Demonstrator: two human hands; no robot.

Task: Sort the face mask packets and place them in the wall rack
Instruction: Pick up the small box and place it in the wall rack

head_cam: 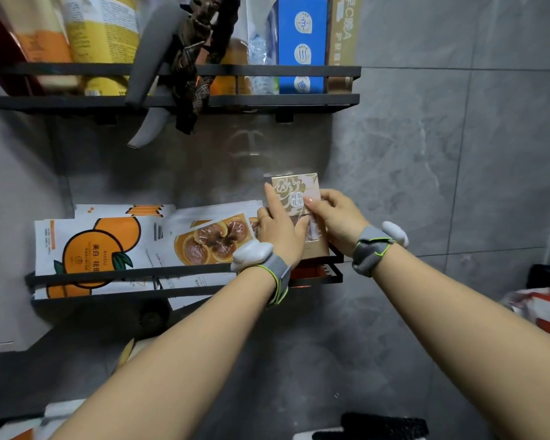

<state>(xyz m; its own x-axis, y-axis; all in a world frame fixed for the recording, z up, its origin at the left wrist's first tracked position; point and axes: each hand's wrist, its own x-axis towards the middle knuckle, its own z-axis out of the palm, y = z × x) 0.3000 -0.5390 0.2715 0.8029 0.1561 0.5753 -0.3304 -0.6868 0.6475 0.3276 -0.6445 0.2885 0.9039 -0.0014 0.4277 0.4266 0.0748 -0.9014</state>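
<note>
**Gold packets going in at the right end of the lower rack**

The gold flower-print packets (296, 201) stand upright at the right end of the lower wall rack (185, 270), pinched between both hands. The left hand (278, 230) lies flat against their front with its forefinger pointing up the left edge; the right hand (337, 217) closes thumb and fingers on the right edge. To seat them well, I'd say she should square the edges, then slide the stack straight down behind the front rail, keeping it apart from its neighbours.

Just beside them, the mushroom-print packets (213, 241) lean in the middle of the same rack, and the orange-print packets (99, 246) fill the left end. The upper rack (267, 71) holds yellow bottles (104, 27), a blue box (302, 42) and a draped plaid cloth (192, 74).
</note>
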